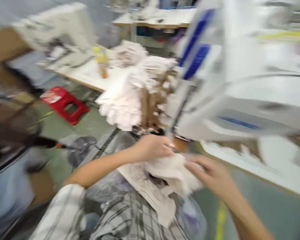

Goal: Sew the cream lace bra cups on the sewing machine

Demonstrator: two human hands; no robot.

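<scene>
Pale cream fabric stretches between my two hands below the head of a white sewing machine. My left hand is closed on the fabric's far edge, close to the machine's narrow working end. On the near right, my right hand pinches the same fabric between thumb and fingers. A printed cream strip hangs from the fabric over my lap. Motion blur hides the fingertips and the fine detail of the edge.
Stacks of pale cut fabric and brown pieces lie just beyond my hands. To the left are a red stool, a yellow bottle and another sewing machine. Clear plastic bunches by my lap.
</scene>
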